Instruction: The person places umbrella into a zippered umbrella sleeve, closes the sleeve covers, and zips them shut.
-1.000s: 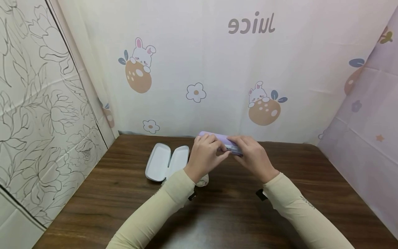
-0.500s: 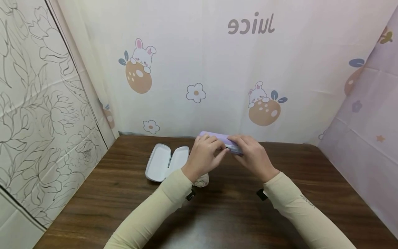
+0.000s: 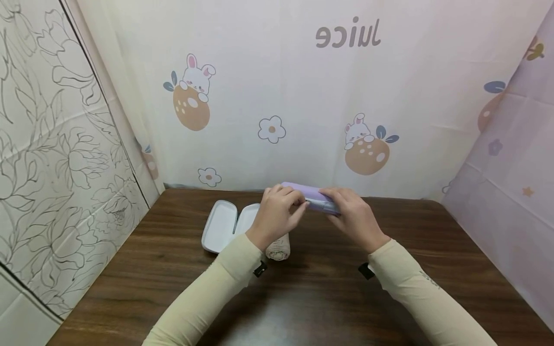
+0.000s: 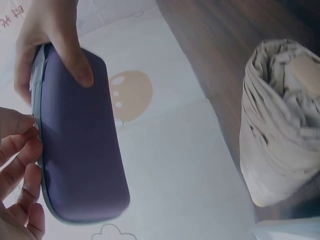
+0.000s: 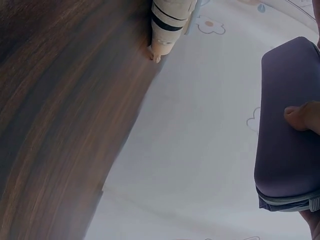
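Observation:
A purple zip-up hard case (image 3: 314,194) is held over the back of the table, between both hands. My right hand (image 3: 356,216) grips its right end, with a thumb across the lid in the right wrist view. At the zipper (image 4: 40,105) along the case's edge, my left hand (image 3: 277,211) pinches with thumb and forefinger; the zip pull is mostly hidden by the fingertips. The lid is close over the base. Below the left wrist lies a beige rolled fabric bundle (image 3: 278,249), pleated at its end in the left wrist view.
Left of the bundle, a white case (image 3: 220,226) lies spread open, partly behind the left forearm. The brown wooden table (image 3: 320,293) meets a printed curtain (image 3: 303,96) at its back edge. More curtain hangs at both sides.
My left hand has slid leftward along the zipper, uncovering more of the case's front edge and of the fabric bundle. The right hand keeps its grip, nearly still.

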Tool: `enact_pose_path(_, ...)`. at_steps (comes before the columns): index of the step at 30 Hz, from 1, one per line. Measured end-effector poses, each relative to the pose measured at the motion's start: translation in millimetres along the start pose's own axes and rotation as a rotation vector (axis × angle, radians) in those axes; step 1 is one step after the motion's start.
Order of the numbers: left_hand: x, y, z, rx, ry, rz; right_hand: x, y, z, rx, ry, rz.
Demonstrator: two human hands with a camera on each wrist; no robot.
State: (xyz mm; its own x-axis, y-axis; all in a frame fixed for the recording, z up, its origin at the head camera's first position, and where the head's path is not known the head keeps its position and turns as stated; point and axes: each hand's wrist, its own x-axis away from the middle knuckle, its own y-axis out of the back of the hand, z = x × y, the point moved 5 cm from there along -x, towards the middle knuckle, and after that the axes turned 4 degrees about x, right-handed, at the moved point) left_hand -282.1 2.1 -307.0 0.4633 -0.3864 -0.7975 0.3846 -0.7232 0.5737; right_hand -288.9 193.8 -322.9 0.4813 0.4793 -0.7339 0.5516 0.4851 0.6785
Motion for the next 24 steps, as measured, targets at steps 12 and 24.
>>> enact_pose_path(12,0.7,1.9,6.6,0.021,0.032,0.011,1.3,0.2,-3.6,-0.003,-0.009,0.011)
enact_pose_path(24,0.8,4.5,11.4,0.027,0.049,0.000,2.0,2.8,-5.6,0.022,-0.015,0.013)
